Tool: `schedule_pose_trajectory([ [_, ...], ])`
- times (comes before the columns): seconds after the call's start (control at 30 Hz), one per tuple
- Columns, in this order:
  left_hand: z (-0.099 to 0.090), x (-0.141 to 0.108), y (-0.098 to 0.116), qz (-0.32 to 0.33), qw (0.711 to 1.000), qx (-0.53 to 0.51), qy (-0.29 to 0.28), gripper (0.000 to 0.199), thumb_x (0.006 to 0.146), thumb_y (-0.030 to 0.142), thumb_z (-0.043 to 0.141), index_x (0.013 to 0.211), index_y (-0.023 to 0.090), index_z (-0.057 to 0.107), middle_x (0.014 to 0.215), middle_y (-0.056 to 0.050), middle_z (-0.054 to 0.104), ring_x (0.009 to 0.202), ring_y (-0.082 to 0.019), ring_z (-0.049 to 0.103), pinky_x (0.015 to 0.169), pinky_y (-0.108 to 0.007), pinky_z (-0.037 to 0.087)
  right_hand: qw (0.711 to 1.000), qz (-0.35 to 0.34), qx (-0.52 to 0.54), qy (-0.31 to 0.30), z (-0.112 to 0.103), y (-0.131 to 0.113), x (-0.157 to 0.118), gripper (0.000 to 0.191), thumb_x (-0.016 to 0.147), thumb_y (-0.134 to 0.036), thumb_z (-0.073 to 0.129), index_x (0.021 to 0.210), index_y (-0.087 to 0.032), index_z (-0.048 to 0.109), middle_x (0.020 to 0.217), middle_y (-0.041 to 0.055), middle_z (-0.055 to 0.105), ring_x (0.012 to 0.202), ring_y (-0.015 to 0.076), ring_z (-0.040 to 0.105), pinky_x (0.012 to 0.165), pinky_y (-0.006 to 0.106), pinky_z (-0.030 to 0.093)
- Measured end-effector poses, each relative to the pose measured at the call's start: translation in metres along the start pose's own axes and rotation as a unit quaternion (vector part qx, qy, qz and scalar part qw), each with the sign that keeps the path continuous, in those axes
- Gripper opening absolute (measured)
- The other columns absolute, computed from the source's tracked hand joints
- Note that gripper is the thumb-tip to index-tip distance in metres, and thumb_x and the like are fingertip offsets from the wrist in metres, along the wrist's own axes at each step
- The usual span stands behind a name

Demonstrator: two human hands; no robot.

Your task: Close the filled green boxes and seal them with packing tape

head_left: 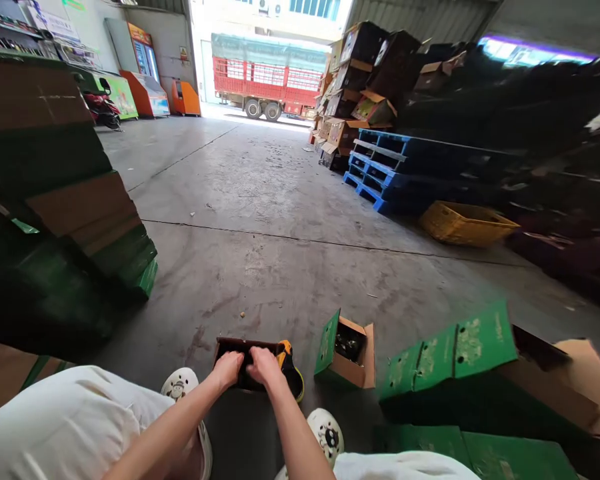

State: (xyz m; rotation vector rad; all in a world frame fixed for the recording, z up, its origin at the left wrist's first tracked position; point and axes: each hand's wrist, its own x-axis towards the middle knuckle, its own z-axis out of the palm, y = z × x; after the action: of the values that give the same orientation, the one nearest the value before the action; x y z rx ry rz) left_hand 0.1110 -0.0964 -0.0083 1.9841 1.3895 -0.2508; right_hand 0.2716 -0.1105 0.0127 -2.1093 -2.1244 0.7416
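Reaching into a near box (230, 344), the left hand (229, 369) and right hand (263, 366) curl their fingers, grip impossible to tell, left of a green carton (347, 368).

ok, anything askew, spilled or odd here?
Yes: the carton stack behind the blue pallets looks askew, boxes tilted at different angles, some flaps open. Dark bits litter the floor nearby, too small to identify. At the left hand and right hand, nothing stands out.

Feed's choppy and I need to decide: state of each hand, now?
Left hand: curled at the box; can't tell if it's holding anything.
Right hand: bent over the box; grip can't be told.
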Motion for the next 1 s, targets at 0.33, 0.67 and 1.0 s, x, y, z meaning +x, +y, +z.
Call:
schedule_pose_trajectory([
  [0.33, 0.001, -0.026, 0.0, -0.036, 0.998, 0.033, 0.048, 0.045, 0.092, 0.002, 0.041, 0.123, 0.021, 0.068, 0.13, -0.014, 0.071, 0.123, -0.028, 0.068, 0.103, -0.037, 0.051, 0.999, -0.015, 0.018, 0.037, -0.003, 0.01, -0.017, 0.036, 0.078, 0.002, 0.052, 0.091, -0.02, 0.077, 0.102, 0.0083, 0.078, 0.099, 0.021, 0.07, 0.086, 0.024, 0.046],
  [0.67, -0.029, -0.019, -0.022, -0.029, 0.995, -0.01, 0.09, 0.046, 0.086, 0.002, 0.05, 0.124, 0.02, 0.071, 0.134, -0.012, 0.069, 0.133, -0.024, 0.061, 0.112, -0.031, 0.044, 0.993, 0.032, 0.076, 0.085, -0.017, 0.014, -0.017, 0.052, 0.081, 0.001, 0.043, 0.105, -0.023, 0.082, 0.106, 0.0062, 0.075, 0.102, 0.0179, 0.07, 0.095, 0.023, 0.048],
  [1.0, -0.051, -0.009, -0.027, -0.041, 0.994, 0.003, 0.103, 0.049, 0.091, 0.003, 0.045, 0.129, 0.02, 0.071, 0.135, -0.012, 0.069, 0.132, -0.022, 0.061, 0.112, -0.028, 0.043, 0.998, 0.005, 0.039, 0.048, 0.002, -0.004, -0.006, 0.031, 0.091, -0.006, 0.053, 0.088, -0.023, 0.079, 0.109, 0.0044, 0.066, 0.089, 0.015, 0.066, 0.077, 0.023, 0.044],
])
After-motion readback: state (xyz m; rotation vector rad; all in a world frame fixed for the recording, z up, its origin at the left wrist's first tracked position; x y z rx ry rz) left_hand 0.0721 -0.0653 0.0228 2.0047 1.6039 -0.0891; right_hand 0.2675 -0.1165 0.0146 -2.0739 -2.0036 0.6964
